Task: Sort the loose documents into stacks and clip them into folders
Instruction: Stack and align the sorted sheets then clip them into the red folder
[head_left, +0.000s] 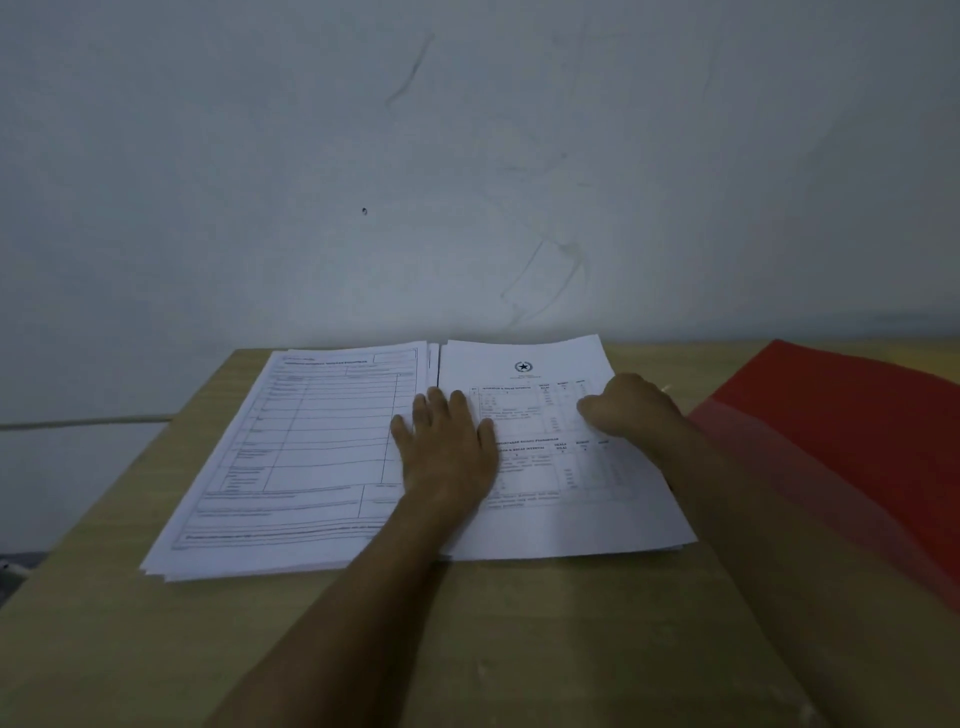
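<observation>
Two stacks of white printed documents lie side by side on a wooden table (571, 623). The left stack (301, 457) shows a ruled form on top. The right stack (566, 504) carries a star emblem and tables. My left hand (447, 447) lies flat with straight fingers across the seam between the stacks, pressing on both. My right hand (631, 408) rests on the right stack's upper right part with its fingers curled under; whether it pinches a sheet cannot be told. A red folder (841, 441) lies at the right, next to the right stack.
A pale wall rises directly behind the table's far edge. The table's left edge drops off to a light floor (67, 467). Bare wood stretches in front of the stacks toward me.
</observation>
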